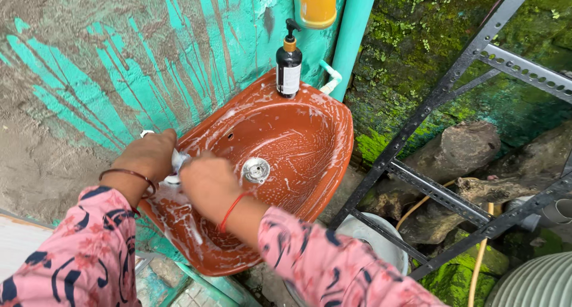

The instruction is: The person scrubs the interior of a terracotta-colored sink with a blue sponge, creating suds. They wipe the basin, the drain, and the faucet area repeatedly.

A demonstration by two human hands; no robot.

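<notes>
From the head view, a soapy brown basin (298, 146) hangs on a streaked teal wall (119, 62). The left hand (149, 158) closes its fingers on the tap (177, 161); the right hand (208, 185) is curled beside it, its grip unclear. A dark pump bottle (289, 65) stands on the rim.

A dark pump bottle (289, 65) stands upright on the back rim of the brown-red basin (333, 146), against the turquoise-streaked wall. It is slim and round, black in body, with an amber collar and a black pump head on top. A white rectangular label (291, 79) wraps its front, carrying small dark print. Above it, at the picture's top edge, hangs a yellow-orange rounded container (317, 4), only its lower part in view.
</notes>
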